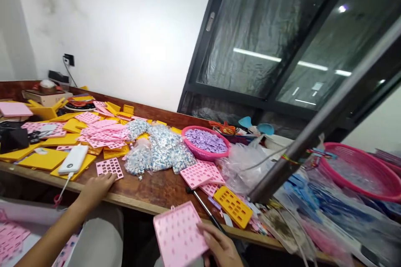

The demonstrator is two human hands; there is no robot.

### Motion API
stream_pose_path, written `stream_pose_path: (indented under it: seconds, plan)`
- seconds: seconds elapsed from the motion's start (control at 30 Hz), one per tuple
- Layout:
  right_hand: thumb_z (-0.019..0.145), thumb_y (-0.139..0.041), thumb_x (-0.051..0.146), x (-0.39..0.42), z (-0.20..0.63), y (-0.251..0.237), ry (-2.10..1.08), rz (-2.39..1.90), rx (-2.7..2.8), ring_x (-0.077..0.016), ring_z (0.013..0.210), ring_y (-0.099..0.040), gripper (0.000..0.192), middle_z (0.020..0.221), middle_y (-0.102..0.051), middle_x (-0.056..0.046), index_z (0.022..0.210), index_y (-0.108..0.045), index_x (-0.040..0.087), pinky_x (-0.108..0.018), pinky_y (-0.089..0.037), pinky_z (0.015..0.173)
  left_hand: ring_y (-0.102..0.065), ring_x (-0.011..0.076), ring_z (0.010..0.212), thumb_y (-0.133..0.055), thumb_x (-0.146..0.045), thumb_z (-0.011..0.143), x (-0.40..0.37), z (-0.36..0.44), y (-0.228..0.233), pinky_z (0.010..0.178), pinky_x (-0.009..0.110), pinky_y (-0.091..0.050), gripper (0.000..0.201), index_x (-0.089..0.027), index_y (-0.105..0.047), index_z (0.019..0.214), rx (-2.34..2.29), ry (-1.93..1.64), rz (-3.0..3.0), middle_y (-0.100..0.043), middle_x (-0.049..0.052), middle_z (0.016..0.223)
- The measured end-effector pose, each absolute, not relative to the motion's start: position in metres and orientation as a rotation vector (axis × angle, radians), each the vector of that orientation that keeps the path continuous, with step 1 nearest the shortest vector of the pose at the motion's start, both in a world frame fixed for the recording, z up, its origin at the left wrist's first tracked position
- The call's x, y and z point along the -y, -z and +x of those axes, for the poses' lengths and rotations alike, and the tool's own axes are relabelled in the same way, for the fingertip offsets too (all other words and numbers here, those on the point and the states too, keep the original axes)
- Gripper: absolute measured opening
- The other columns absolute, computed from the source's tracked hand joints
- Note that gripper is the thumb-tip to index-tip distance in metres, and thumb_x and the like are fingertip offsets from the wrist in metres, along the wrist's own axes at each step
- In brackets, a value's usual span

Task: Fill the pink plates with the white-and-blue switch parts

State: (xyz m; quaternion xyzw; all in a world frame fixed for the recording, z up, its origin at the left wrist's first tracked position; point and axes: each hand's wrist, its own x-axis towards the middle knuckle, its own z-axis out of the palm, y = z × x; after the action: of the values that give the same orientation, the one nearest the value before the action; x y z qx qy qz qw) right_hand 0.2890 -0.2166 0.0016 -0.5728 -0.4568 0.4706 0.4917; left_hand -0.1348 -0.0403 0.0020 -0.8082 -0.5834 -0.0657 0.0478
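Observation:
My right hand (222, 245) grips the right edge of a square pink plastic panel (180, 233) with rows of small marks on its face. The panel is tilted above my lap, in front of the table edge. On the table to the left, the fingers of my left hand (97, 187) close at the near edge of a thin pink panel with square holes (109, 167). Behind that panel lies a heap of similar pink perforated panels (105, 131). Clear bags of small blue and white pieces (166, 148) sit to its right.
A pink basket (203, 156) holds purple pieces. Yellow panels (44, 159) and a white power bank (73, 159) lie on the left. A yellow perforated tray (233, 206) is near the right front edge. A slanted metal pole (313, 125) crosses the right side, before plastic bags and another pink basket (388, 190).

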Motion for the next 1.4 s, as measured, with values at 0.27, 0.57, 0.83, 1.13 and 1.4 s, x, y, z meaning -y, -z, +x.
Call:
stream_pose_path:
  seconds: [0.27,0.57,0.83,1.13,1.4]
  plan:
    - [0.085,-0.068,0.062,0.124,0.24,-0.007,-0.722,-1.497,1.501,-0.0245,0.066,-0.063,0.055,0.076,-0.068,-0.005,0.124,-0.073,0.023,-0.035,-0.051,0.063,-0.068,0.0264,0.106,-0.041,-0.001,0.093,0.03,-0.158,-0.021,0.088,0.036,-0.055,0.05,-0.023,-0.062,0.133,1.532,0.261,-2.471,-0.071,0.011,0.113]
    - [0.091,-0.067,0.049,0.106,0.235,0.008,-0.362,-1.549,1.929,-0.0379,0.139,-0.051,0.046,0.146,-0.062,-0.011,0.132,-0.071,0.028,-0.053,-0.035,0.119,-0.063,0.0327,0.113,-0.029,-0.024,0.104,0.043,-0.159,-0.055,0.093,0.043,-0.052,0.047,-0.014,-0.052,0.145,1.754,0.849,-2.03,-0.064,0.017,0.124]
    - [0.095,-0.063,0.047,0.091,0.244,-0.003,-0.494,-1.348,1.933,-0.0331,0.135,-0.055,0.039,0.142,-0.062,-0.016,0.124,-0.071,0.021,-0.05,-0.043,0.116,-0.063,0.0279,0.116,-0.044,-0.051,0.1,0.054,-0.104,-0.022,0.099,0.042,-0.052,0.044,-0.022,-0.058,0.129,1.87,2.087,-2.081,-0.065,0.01,0.126]
    - [0.059,-0.092,0.059,0.064,0.239,-0.04,-0.438,-1.308,2.261,-0.0397,0.15,-0.033,0.127,0.163,-0.038,-0.018,0.162,-0.029,0.021,-0.055,-0.023,0.126,-0.066,0.026,0.114,-0.041,-0.051,0.1,0.038,0.006,0.004,0.099,0.041,-0.054,0.043,-0.021,-0.062,0.122,1.742,2.068,-2.725,-0.069,0.011,0.124]
    - [0.06,-0.089,0.05,0.037,0.254,-0.039,-0.471,-1.297,2.39,-0.0378,0.134,-0.051,0.104,0.148,-0.055,-0.015,0.151,-0.048,0.021,-0.049,-0.038,0.115,-0.063,0.0302,0.119,-0.063,-0.052,0.091,0.017,-0.016,0.0,0.104,0.048,-0.052,0.048,-0.027,-0.062,0.132,1.532,1.373,-2.964,-0.066,0.011,0.132]
